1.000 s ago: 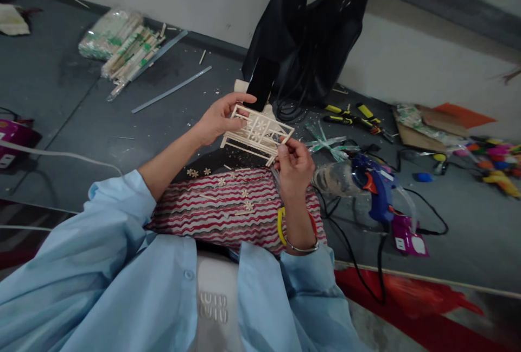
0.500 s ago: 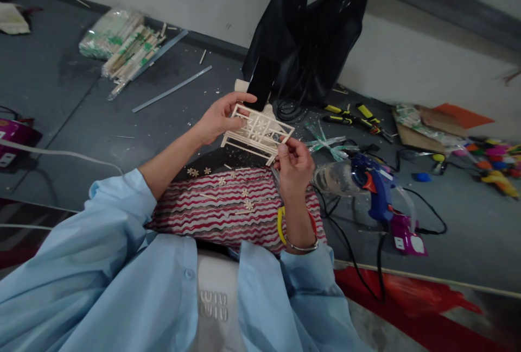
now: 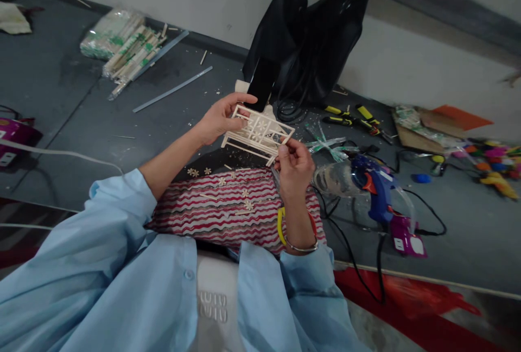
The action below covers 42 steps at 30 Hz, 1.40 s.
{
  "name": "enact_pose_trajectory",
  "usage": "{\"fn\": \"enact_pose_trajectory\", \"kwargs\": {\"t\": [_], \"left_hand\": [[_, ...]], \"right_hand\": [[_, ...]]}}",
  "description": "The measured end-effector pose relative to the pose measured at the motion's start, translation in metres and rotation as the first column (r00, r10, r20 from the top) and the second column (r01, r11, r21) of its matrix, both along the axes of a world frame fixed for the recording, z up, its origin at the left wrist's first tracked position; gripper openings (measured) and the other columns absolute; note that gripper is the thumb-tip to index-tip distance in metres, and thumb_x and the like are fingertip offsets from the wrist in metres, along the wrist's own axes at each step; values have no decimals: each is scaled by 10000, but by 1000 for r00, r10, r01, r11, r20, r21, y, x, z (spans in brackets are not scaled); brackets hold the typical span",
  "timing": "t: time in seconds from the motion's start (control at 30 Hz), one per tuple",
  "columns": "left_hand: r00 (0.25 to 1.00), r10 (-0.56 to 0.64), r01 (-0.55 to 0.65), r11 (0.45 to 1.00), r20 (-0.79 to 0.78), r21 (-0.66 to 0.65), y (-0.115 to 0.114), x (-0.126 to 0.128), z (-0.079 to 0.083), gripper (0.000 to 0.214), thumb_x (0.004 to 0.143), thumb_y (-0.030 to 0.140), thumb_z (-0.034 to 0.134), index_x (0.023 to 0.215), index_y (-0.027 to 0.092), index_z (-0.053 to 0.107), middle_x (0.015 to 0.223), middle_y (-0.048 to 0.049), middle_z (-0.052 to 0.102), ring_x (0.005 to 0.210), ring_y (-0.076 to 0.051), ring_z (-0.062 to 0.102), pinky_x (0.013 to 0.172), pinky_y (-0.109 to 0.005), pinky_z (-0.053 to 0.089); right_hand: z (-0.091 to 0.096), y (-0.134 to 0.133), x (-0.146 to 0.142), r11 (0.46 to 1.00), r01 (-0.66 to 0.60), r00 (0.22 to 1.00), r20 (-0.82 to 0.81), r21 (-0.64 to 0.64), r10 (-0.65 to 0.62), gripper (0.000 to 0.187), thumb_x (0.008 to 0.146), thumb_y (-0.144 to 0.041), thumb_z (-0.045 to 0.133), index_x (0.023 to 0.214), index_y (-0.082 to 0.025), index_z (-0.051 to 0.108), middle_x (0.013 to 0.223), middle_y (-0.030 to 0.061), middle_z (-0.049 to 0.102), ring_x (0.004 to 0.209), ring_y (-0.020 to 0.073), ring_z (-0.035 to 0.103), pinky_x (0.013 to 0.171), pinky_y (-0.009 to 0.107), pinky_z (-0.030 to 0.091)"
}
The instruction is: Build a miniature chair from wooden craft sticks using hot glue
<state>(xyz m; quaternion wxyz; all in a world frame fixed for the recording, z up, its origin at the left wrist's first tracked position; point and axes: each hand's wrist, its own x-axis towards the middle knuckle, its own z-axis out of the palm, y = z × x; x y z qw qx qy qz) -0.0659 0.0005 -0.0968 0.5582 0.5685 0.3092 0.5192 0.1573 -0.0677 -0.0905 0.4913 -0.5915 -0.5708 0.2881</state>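
A small pale wooden frame (image 3: 244,143) made of thin sticks, with flower-shaped pieces fixed in its lattice, is held up in front of me. My left hand (image 3: 223,118) pinches its upper left corner between thumb and fingers. At the lower right corner, my right hand (image 3: 296,163) grips it with thumb and fingertips. A yellow loop handle (image 3: 281,226) shows beside my right wrist, with a bit of red on the other side; whether that tool is in the hand I cannot tell. Several loose wooden flowers (image 3: 248,205) and short sticks lie on the striped cloth (image 3: 195,200) below.
Behind the frame stand a black phone (image 3: 264,83) and a black bag (image 3: 305,37). A blue glue gun (image 3: 376,186) with cables sits at right, near yellow-black pliers (image 3: 340,119). Wrapped stick bundles (image 3: 132,56) and a metal ruler (image 3: 173,89) lie at left.
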Motion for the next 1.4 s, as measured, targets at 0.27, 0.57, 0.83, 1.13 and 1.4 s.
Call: {"fn": "enact_pose_trajectory", "kwargs": {"t": [0.27, 0.57, 0.83, 1.13, 1.4], "left_hand": [[999, 1, -1, 1000, 40, -12, -1, 0, 1, 605, 660, 295, 827, 1230, 220, 636, 918, -2, 659, 812, -132, 629, 740, -250, 512], [1000, 2, -2, 1000, 30, -14, -1, 0, 2, 618, 663, 346, 863, 1226, 224, 639, 915, -3, 663, 802, -129, 632, 735, -244, 517], [999, 6, -6, 1000, 37, 6, 1, 0, 0, 612, 659, 325, 850, 1225, 211, 646, 919, -2, 671, 821, -123, 646, 721, -215, 521], [999, -13, 13, 1000, 43, 9, 1, 0, 0, 593, 673, 288, 834, 1230, 211, 645, 918, 3, 668, 822, -120, 640, 728, -220, 513], [997, -5, 6, 1000, 82, -11, 0, 1, 1, 582, 663, 266, 834, 1212, 208, 651, 908, 9, 670, 795, -108, 625, 727, -216, 508]], "right_hand": [[2, -1, -1, 1000, 8, 1000, -5, 0, -8, 332, 861, -466, 636, 1066, -216, 708, 793, -11, 660, 520, 97, 510, 489, 246, 438], [3, -1, -2, 1000, 8, 999, -46, 1, -8, 325, 839, -447, 652, 1048, -205, 711, 775, -19, 638, 514, 96, 511, 485, 250, 432], [1, -1, -2, 1000, 5, 999, -46, 8, -5, 322, 849, -454, 654, 1053, -212, 714, 780, -18, 652, 513, 91, 508, 470, 236, 426], [1, -1, 0, 1000, -3, 999, -40, 16, 4, 311, 858, -453, 654, 1049, -213, 711, 770, -19, 643, 512, 92, 510, 472, 236, 430], [1, -1, -1, 1000, 2, 999, -46, 9, -1, 335, 849, -466, 657, 1056, -209, 716, 787, -11, 656, 507, 89, 502, 474, 238, 431]]}}
